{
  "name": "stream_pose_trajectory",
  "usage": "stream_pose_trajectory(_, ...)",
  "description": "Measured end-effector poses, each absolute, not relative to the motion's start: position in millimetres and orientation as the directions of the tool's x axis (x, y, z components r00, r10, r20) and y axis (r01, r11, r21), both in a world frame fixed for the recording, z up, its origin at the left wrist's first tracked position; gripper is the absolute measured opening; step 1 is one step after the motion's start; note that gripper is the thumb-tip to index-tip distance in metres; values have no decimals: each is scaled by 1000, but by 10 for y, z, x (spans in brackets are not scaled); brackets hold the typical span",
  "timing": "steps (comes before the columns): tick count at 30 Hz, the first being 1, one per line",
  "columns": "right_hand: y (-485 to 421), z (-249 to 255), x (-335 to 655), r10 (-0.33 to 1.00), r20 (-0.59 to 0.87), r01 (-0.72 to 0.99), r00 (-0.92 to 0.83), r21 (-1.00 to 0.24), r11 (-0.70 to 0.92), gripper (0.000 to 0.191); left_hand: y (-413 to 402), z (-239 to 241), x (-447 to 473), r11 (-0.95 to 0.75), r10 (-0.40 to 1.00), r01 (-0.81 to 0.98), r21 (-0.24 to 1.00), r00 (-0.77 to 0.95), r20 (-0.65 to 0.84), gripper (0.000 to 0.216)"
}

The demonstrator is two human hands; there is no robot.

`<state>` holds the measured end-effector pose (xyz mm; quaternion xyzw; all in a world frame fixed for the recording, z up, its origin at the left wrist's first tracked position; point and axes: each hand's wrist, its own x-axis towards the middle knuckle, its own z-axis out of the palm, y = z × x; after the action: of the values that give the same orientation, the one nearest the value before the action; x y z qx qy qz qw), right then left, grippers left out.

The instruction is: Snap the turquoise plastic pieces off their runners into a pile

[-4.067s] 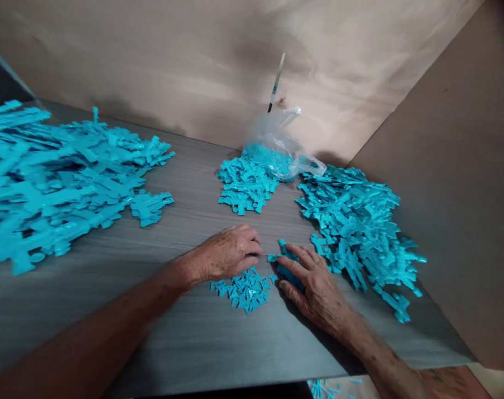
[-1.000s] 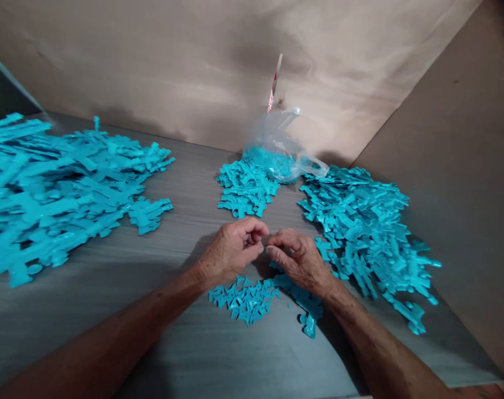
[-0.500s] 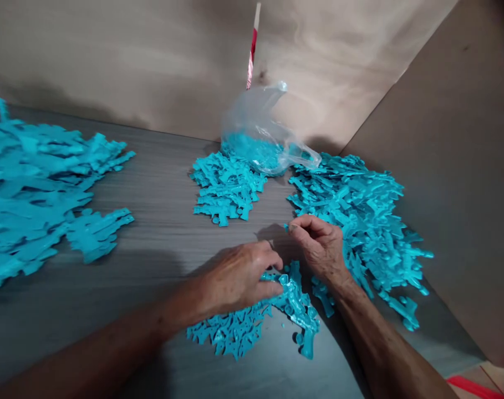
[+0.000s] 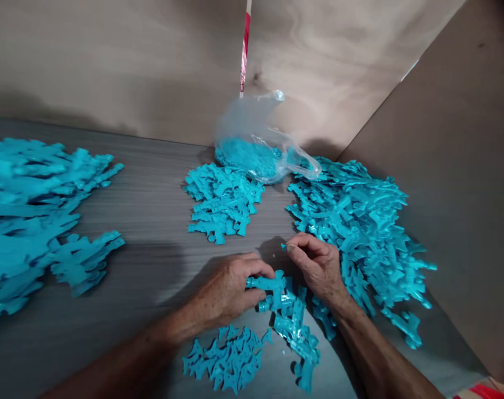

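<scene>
My left hand rests on the grey table with its fingers curled round the end of a long turquoise plastic frame that lies in front of me. My right hand hovers just right of it, thumb and fingers pinched on a tiny turquoise piece. Below the left hand lies a small heap of little turquoise pieces.
A big heap of turquoise frames fills the right side, another big heap the left. A middle heap lies before a clear bag of pieces. Brown board walls close the back and right.
The view has tilted down and left. My left hand shifted onto the frame's end and gripped it. My right hand has stayed pinched, now lower beside the frame.
</scene>
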<state>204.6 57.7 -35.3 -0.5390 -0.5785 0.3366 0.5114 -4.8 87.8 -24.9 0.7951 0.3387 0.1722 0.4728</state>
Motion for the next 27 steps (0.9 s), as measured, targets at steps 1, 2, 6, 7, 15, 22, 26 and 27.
stream_pose_trajectory(1,574,-341,2050,970,224,257,92,-947,194,10,904,-262,-58,-285,724,351,892,689,-40,28)
stream_pose_trajectory(2,569,-325,2052,972,224,234,75,-951,201,10,926,-277,-68,-250,743,327,911,668,-36,27)
stream_pose_trajectory(6,527,-241,2042,976,216,194,-21,-957,216,9,977,-316,-103,-114,788,248,962,612,-64,23)
stream_pose_trajectory(7,514,-224,2033,977,203,203,-58,-956,211,8,980,-321,-110,-63,789,224,973,608,-89,24)
stream_pose_trajectory(15,461,-248,1917,962,244,296,-121,-916,270,8,914,-399,-69,267,799,16,964,555,-230,34)
stream_pose_trajectory(22,461,-326,1833,995,92,152,34,-985,86,14,846,-399,-25,384,855,-203,901,446,-264,29)
stream_pose_trajectory(26,471,-285,1718,997,7,4,81,-1000,7,18,796,-357,-23,319,897,-179,931,375,-235,24)
stream_pose_trajectory(27,472,-271,1685,997,-24,-50,74,-999,-21,19,784,-351,-22,310,904,-174,935,358,-233,26)
